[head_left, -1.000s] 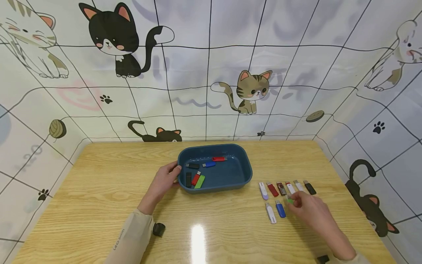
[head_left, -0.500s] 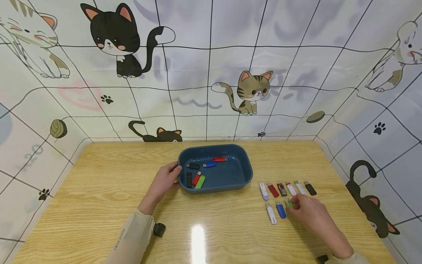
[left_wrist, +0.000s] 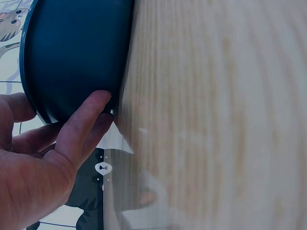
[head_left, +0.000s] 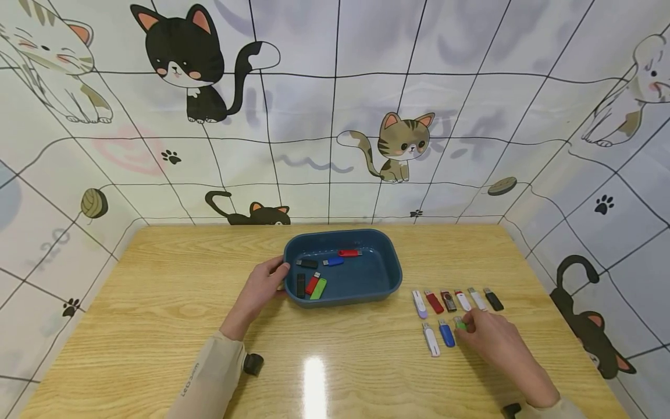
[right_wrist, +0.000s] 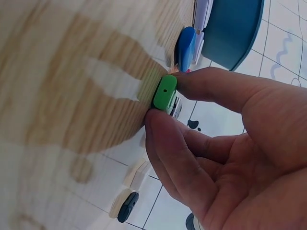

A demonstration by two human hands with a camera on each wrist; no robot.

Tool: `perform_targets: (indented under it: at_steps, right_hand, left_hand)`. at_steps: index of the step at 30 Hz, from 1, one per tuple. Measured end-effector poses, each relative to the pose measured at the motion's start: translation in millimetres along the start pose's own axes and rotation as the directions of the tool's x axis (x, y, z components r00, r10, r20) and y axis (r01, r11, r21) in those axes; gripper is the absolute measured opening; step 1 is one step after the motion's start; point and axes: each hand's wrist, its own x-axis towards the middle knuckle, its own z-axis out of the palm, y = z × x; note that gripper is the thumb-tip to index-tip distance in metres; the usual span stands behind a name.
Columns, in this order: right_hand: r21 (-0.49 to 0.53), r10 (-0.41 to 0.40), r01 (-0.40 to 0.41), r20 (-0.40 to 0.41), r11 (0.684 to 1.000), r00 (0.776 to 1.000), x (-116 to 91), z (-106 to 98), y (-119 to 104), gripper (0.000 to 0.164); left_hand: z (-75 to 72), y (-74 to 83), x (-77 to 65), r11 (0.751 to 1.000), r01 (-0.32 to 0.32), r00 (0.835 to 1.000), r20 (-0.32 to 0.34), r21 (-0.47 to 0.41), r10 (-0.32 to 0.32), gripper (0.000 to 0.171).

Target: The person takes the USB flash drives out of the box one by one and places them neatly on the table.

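Note:
My right hand point(head_left: 492, 337) is at the right of the table, pinching a green USB stick point(right_wrist: 165, 92) between thumb and fingertips, low at the tabletop. Its metal plug points away from me in the head view. Beside it lie a blue USB stick point(head_left: 446, 333) and a white one point(head_left: 431, 340). Behind these runs a row of several more, among them a red one point(head_left: 434, 302) and a black one point(head_left: 493, 299). My left hand point(head_left: 262, 285) grips the left end of a dark blue bin point(head_left: 371, 279), thumb near the rim and fingers against the outer wall point(left_wrist: 76, 57).
Several USB sticks lie loose in the bin's left and middle: black, red, blue and a lime green one point(head_left: 318, 288). The wooden table point(head_left: 173, 291) ends at a cat-print backdrop point(head_left: 303, 128), which also rises on both sides.
Within the right hand's pinch, the green USB stick has shifted slightly toward me, in line with the blue one. My left hand and the bin hold still.

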Motion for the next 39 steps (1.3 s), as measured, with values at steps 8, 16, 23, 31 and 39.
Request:
perform_targets:
  at_steps: [8,16,23,31,39]
  right_hand:
    - [-0.010,0.008,-0.008,0.005,1.000,1.000,1,-1,-1,0.025]
    - [-0.013,0.029,-0.028,0.022,1.000,0.999,2,-3,-4,0.029]
    - [-0.021,0.053,-0.052,0.012,0.998,0.999,-1,-8,-8,0.040]
    - [-0.002,-0.036,0.036,-0.122,0.999,0.992,-1,-19,-30,0.037]
    - [0.041,-0.283,0.302,-0.249,0.952,0.926,7,-25,-71,0.017]
  left_hand:
    - [0.4,0.3,0.5,1.000,0.004,1.000,0.002,-0.007,-0.004,0.048]
    - [0.2,0.6,1.4,1.000,0.004,1.000,-0.007,-0.003,-0.004,0.048]
    - [-0.1,-0.8,2.0,1.000,0.010,1.000,-0.002,0.001,-0.010,0.047]
    - [0.6,-1.3,2.0,1.000,0.007,1.000,-0.006,0.001,-0.007,0.047]
    - [0.7,-0.4,1.5,1.000,0.000,1.000,-0.007,0.007,0.000,0.047]
